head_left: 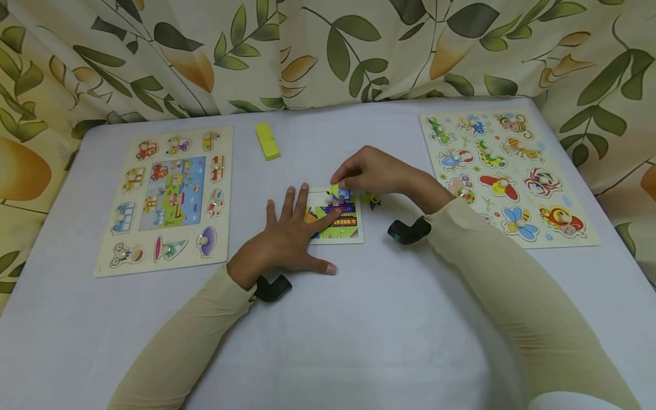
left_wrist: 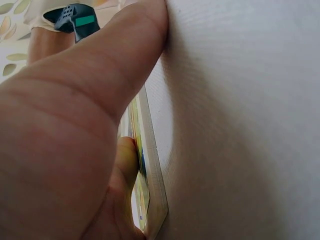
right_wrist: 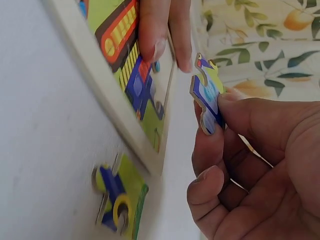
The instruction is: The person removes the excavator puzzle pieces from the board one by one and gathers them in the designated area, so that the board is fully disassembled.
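Observation:
In the head view a small jigsaw tray [head_left: 361, 228] with a pale frame lies mid-table, partly filled with colourful pieces. My left hand [head_left: 287, 239] is spread over its left side, fingers straight, with one finger reaching across the picture. Above the tray's upper edge, my right hand [head_left: 379, 169] pinches a jigsaw piece between thumb and fingers. In the right wrist view that blue, purple and green piece [right_wrist: 209, 97] is held up, apart from the tray. A loose jigsaw piece [right_wrist: 122, 195], green with blue and yellow, lies on the cloth beside the frame.
A vehicle peg puzzle board [head_left: 225, 142] lies to the left, an insect peg puzzle board [head_left: 579, 240] to the right. Behind the tray sits a yellow block [head_left: 267, 141]. A leaf-patterned curtain [head_left: 353, 51] hangs along the table's back edge.

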`<act>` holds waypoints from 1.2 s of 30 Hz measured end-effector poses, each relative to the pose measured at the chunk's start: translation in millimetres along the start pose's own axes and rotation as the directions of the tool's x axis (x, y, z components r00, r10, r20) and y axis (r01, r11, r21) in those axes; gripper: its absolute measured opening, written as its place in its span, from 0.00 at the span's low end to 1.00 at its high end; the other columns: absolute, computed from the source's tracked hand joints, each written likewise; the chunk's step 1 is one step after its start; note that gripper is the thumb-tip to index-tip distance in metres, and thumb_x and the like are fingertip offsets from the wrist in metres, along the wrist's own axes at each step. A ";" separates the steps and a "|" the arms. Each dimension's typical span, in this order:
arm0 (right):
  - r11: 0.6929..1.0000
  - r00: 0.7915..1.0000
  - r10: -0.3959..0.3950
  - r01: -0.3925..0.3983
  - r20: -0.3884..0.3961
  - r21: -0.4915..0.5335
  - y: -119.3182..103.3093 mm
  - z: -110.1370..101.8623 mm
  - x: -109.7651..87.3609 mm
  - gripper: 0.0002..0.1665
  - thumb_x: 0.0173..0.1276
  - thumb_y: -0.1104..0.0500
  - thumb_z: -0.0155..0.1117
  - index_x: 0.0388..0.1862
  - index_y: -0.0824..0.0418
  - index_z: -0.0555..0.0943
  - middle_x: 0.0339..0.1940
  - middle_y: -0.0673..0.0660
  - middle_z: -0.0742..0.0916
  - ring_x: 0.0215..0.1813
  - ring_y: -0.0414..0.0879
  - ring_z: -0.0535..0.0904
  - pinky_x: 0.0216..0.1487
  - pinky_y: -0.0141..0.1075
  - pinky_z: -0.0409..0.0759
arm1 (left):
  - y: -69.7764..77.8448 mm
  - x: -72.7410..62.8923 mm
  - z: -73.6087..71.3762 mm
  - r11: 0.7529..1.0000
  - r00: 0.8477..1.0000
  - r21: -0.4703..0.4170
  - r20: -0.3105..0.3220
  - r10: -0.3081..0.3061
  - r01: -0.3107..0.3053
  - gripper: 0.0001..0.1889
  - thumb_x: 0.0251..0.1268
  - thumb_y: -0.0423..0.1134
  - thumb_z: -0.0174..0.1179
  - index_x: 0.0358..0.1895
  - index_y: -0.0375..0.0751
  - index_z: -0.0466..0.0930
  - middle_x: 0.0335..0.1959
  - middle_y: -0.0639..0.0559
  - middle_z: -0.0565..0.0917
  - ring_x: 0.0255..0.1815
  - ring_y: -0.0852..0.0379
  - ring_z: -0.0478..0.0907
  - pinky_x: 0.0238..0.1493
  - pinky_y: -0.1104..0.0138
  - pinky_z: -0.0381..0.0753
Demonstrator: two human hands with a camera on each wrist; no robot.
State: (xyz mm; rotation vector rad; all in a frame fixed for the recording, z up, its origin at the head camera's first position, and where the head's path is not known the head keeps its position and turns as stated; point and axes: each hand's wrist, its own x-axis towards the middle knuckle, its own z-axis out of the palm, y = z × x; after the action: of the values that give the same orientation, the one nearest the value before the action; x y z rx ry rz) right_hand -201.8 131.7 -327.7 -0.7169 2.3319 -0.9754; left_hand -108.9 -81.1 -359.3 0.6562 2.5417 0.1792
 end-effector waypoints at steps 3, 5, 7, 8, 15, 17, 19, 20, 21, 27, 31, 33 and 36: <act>1.000 1.000 0.011 -0.011 -0.001 0.002 3.2 -2.8 -3.8 0.11 0.70 0.67 0.61 0.48 0.64 0.85 0.44 0.57 0.87 0.45 0.47 0.80 0.52 0.42 0.75 | 0.3 0.1 0.2 1.000 1.000 0.005 -0.001 -0.001 0.001 0.58 0.41 0.80 0.59 0.76 0.74 0.38 0.74 0.38 0.18 0.73 0.36 0.15 0.63 0.32 0.27; 1.000 1.000 0.019 -0.019 -0.004 -0.001 5.7 -4.4 -6.3 0.11 0.70 0.66 0.61 0.48 0.64 0.85 0.44 0.57 0.87 0.45 0.48 0.80 0.52 0.41 0.76 | 0.7 0.1 -0.1 1.000 1.000 0.006 -0.001 -0.003 0.003 0.58 0.41 0.80 0.60 0.76 0.74 0.39 0.74 0.38 0.18 0.73 0.36 0.15 0.64 0.32 0.27; 1.000 1.000 0.026 -0.026 -0.006 -0.008 8.7 -5.9 -8.7 0.11 0.70 0.66 0.61 0.48 0.64 0.86 0.44 0.57 0.87 0.44 0.48 0.80 0.51 0.41 0.76 | 1.3 0.0 -0.4 1.000 1.000 0.008 -0.003 -0.006 0.006 0.58 0.41 0.79 0.60 0.76 0.74 0.39 0.74 0.38 0.18 0.73 0.36 0.15 0.64 0.32 0.27; 0.999 0.999 0.033 -0.033 -0.006 -0.011 9.9 -6.6 -9.8 0.11 0.70 0.66 0.61 0.48 0.64 0.86 0.44 0.56 0.87 0.43 0.48 0.80 0.51 0.41 0.76 | 1.5 -0.2 -0.5 1.000 1.000 0.007 -0.004 -0.006 0.006 0.58 0.41 0.79 0.60 0.76 0.73 0.39 0.75 0.38 0.18 0.73 0.36 0.16 0.64 0.32 0.28; 0.997 0.997 0.080 -0.080 -0.001 -0.019 19.0 -11.8 -18.2 0.11 0.69 0.67 0.61 0.47 0.63 0.86 0.43 0.55 0.87 0.43 0.47 0.79 0.50 0.41 0.76 | 1.7 -0.6 -1.1 1.000 1.000 -0.003 -0.005 -0.007 0.007 0.58 0.41 0.78 0.61 0.76 0.73 0.40 0.75 0.38 0.19 0.73 0.36 0.16 0.64 0.32 0.27; 0.997 0.997 0.077 -0.077 0.002 -0.028 20.6 -13.6 -21.0 0.11 0.69 0.68 0.61 0.47 0.63 0.86 0.44 0.56 0.87 0.43 0.48 0.79 0.50 0.41 0.75 | 1.9 -0.8 -1.3 1.000 1.000 -0.004 -0.006 -0.007 0.007 0.58 0.41 0.78 0.61 0.76 0.73 0.40 0.75 0.38 0.19 0.73 0.36 0.16 0.63 0.32 0.27; 0.996 0.997 0.078 -0.078 0.003 -0.036 21.6 -15.6 -23.6 0.11 0.69 0.68 0.61 0.47 0.63 0.86 0.43 0.55 0.88 0.43 0.48 0.79 0.49 0.40 0.75 | 2.0 -0.6 -1.3 1.000 1.000 -0.006 -0.003 -0.010 0.010 0.58 0.41 0.78 0.62 0.76 0.73 0.40 0.75 0.38 0.19 0.73 0.36 0.15 0.63 0.33 0.26; 0.996 0.997 0.077 -0.077 0.002 -0.039 22.2 -16.7 -24.9 0.11 0.68 0.68 0.61 0.47 0.63 0.86 0.43 0.55 0.88 0.43 0.48 0.78 0.48 0.40 0.75 | 2.1 -0.4 -1.3 1.000 1.000 -0.007 -0.003 -0.010 0.010 0.58 0.41 0.78 0.62 0.76 0.73 0.40 0.75 0.38 0.19 0.73 0.36 0.15 0.63 0.33 0.26; 0.996 0.997 0.077 -0.077 0.002 -0.042 22.8 -17.8 -26.4 0.11 0.68 0.68 0.61 0.47 0.63 0.86 0.43 0.56 0.88 0.43 0.48 0.79 0.48 0.39 0.76 | 2.2 -0.2 -1.3 1.000 1.000 -0.008 -0.002 -0.011 0.011 0.58 0.41 0.78 0.62 0.76 0.73 0.41 0.75 0.38 0.19 0.73 0.36 0.15 0.64 0.33 0.26; 0.994 0.995 0.104 -0.104 -0.001 -0.036 25.2 -24.5 -35.5 0.12 0.69 0.68 0.61 0.48 0.64 0.86 0.44 0.57 0.87 0.43 0.49 0.78 0.46 0.37 0.75 | 2.6 0.0 -1.0 1.000 1.000 -0.012 -0.003 -0.010 0.010 0.58 0.40 0.78 0.62 0.76 0.73 0.41 0.75 0.39 0.19 0.73 0.36 0.15 0.63 0.33 0.26; 0.990 0.991 0.133 -0.132 0.004 -0.042 28.8 -27.6 -40.3 0.12 0.69 0.68 0.61 0.48 0.63 0.86 0.44 0.56 0.87 0.43 0.48 0.77 0.46 0.38 0.74 | 2.4 0.2 -0.4 1.000 1.000 -0.022 -0.009 -0.008 0.008 0.58 0.40 0.78 0.62 0.76 0.73 0.41 0.75 0.39 0.19 0.73 0.37 0.15 0.63 0.33 0.25; 0.990 0.991 0.135 -0.134 0.006 -0.048 30.3 -29.4 -42.7 0.12 0.69 0.68 0.61 0.48 0.63 0.86 0.45 0.56 0.87 0.43 0.48 0.77 0.47 0.39 0.74 | 2.1 0.6 0.0 1.000 1.000 -0.026 -0.011 -0.007 0.007 0.58 0.40 0.78 0.62 0.76 0.73 0.41 0.75 0.39 0.19 0.73 0.37 0.15 0.63 0.33 0.25; 0.988 0.990 0.143 -0.143 0.006 -0.058 32.9 -31.9 -45.9 0.12 0.69 0.68 0.61 0.48 0.63 0.86 0.45 0.56 0.87 0.44 0.49 0.78 0.48 0.40 0.74 | 1.5 1.0 0.8 1.000 1.000 -0.026 -0.011 -0.009 0.009 0.58 0.40 0.78 0.63 0.76 0.73 0.41 0.75 0.39 0.18 0.73 0.37 0.14 0.63 0.33 0.25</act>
State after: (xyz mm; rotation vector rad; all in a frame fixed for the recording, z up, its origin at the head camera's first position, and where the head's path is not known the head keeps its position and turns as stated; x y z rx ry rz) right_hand -197.1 196.1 -321.5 -0.5663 2.3739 -0.8425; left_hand -108.6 -79.3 -360.0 0.6358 2.5479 0.2126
